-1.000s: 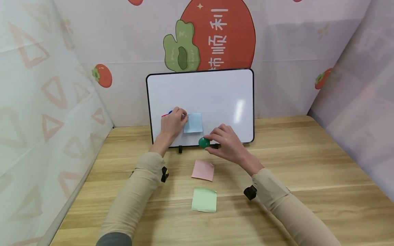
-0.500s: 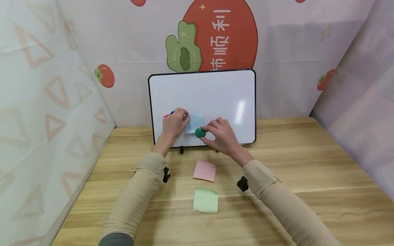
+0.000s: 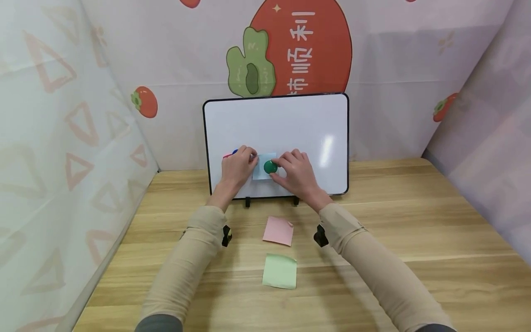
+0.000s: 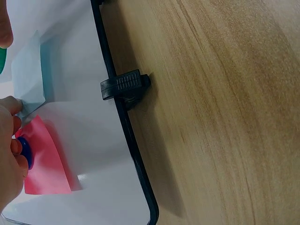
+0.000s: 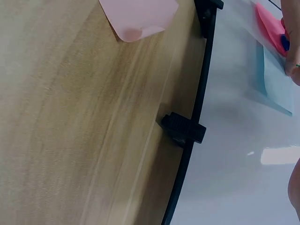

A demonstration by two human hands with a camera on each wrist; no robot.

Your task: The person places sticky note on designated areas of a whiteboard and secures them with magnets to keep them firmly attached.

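Observation:
A whiteboard [image 3: 298,124] with a black frame stands upright on the table. My left hand [image 3: 238,168] pinches a light blue sticky note [image 4: 29,77] by its upper left corner, at the board's surface. The note's lower edge curls away from the board. Between the thumb and fingers of my right hand [image 3: 300,175] is a round green magnet [image 3: 270,166], which overlaps the note in the head view. Beside the blue note, a bright pink sticky note [image 4: 49,171] sits under a blue magnet [image 4: 25,152], mostly hidden behind my left hand in the head view.
On the wooden table [image 3: 398,221] before the board lie a pale pink sticky note [image 3: 279,231] and, nearer, a pale green one [image 3: 280,272]. Black clip feet [image 4: 124,85] hold the board's lower edge. A printed cloth [image 3: 182,129] hangs behind it.
My right hand has moved up and left with the green magnet, from below the blue note to over it. My left hand keeps its place at the note's corner.

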